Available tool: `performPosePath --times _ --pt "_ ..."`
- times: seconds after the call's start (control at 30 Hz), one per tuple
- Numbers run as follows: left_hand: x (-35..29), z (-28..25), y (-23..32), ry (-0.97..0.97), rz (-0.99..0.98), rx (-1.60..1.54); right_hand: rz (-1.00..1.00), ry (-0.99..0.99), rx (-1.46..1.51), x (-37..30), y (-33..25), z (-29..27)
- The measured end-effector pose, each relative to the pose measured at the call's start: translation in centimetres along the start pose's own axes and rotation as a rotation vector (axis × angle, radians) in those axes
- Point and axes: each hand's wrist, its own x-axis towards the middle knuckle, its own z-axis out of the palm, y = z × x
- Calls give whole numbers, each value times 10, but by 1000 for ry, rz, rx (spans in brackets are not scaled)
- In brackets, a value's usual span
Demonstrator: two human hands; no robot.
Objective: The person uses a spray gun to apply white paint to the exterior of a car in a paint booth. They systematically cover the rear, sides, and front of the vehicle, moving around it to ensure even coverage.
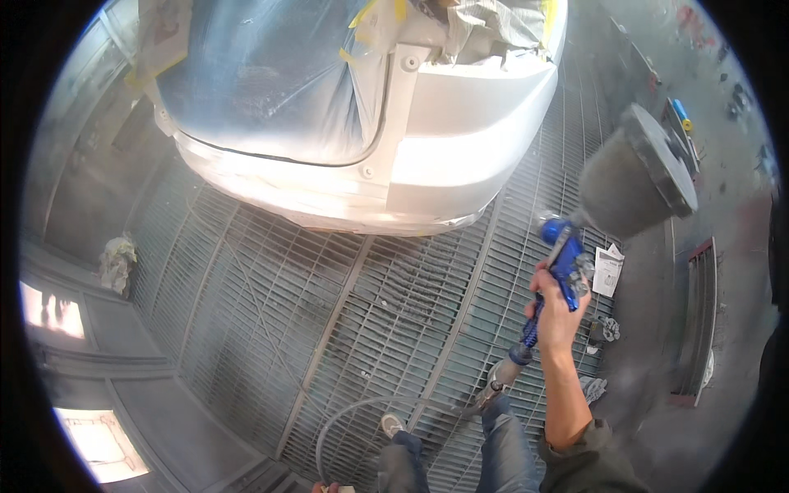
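My right hand (562, 322) is wrapped round the handle of a blue spray gun (567, 267), held out to the right. A large grey paint cup (629, 177) sits tilted on top of the gun. From the handle's base a fitting leads to a pale air hose (386, 400), which loops left toward my feet. At the lower edge, only the fingertips of my left hand (319, 488) show, closed round the hose. Ahead stands the white rear end of a car (460, 135), apart from the gun. Plastic masking film (271, 82) and yellow tape (349, 56) cover its opening.
Metal floor grating (394, 296) lies underfoot. Papers (608, 269) and crumpled scraps (608, 329) lie right of my arm. A framed grille (700, 320) stands farther right. Crumpled masking material (117, 264) sits by the left wall (123, 329), which has lit windows (100, 444).
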Motion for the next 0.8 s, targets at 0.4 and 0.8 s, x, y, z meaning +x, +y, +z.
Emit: performPosePath --times 0.4,0.8 --pt "-29 32 231 54 90 -246 385 -899 365 36 -34 -20" --pt "-23 220 429 -680 130 -525 698 -686 593 24 -3 -201"
